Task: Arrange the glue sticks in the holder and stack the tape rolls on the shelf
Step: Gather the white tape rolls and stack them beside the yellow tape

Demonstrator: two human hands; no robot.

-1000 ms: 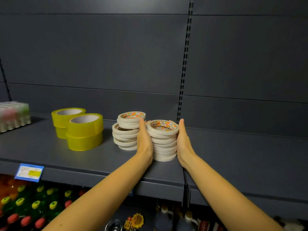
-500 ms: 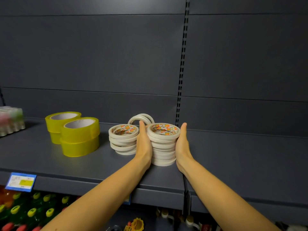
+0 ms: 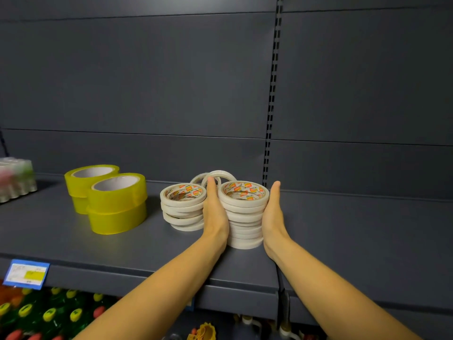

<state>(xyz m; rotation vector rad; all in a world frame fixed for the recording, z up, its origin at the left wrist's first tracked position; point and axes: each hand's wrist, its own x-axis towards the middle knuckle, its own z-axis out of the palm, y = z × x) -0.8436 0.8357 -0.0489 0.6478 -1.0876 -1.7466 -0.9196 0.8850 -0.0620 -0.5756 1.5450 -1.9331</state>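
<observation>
At the far left edge of the frame a blurred pack of glue sticks (image 3: 16, 179) stands on the grey shelf (image 3: 355, 241), with a blue price tag (image 3: 25, 273) on the shelf lip below it and bottles (image 3: 49, 315) in the lower left corner. To the right are two stacks of yellow tape (image 3: 117, 202), two rolls each, one stack partly behind the other. Next, at mid-frame, comes a short stack of white tape (image 3: 182, 207), and behind it two white rolls (image 3: 221, 174) stand on edge. The left hand (image 3: 215, 214) lies between this stack and a taller stack (image 3: 245, 217), fingers straight and flat against the taller stack's left side. The right hand (image 3: 273, 212) presses the opposite side the same way, fingers straight and together. A slotted post (image 3: 272, 94) rises behind them.
</observation>
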